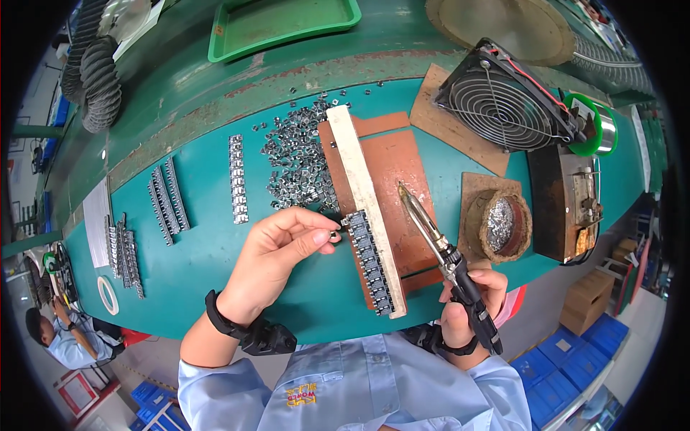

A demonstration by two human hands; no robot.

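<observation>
My left hand [277, 248] pinches a small metallic piece [335, 235] between thumb and fingers, beside a row of black components [370, 266]. That row is lined up along the left side of a white bar [357, 165], which lies slantwise across a brown board [395, 165]. In my right hand [460, 320] is a soldering iron [463, 276], gripped by its black handle. Its tip points up and away over the brown board, to the right of the bar and apart from the components. A heap of small square metal parts [295, 161] lies beyond my left hand.
Several finished-looking strips [237, 179] lie at the left, near a tape roll [108, 295]. To the right stand a fan [496, 100], a solder spool [600, 129], a round container [503, 226] and a dark metal box [564, 205]. A green tray [287, 29] is at the back.
</observation>
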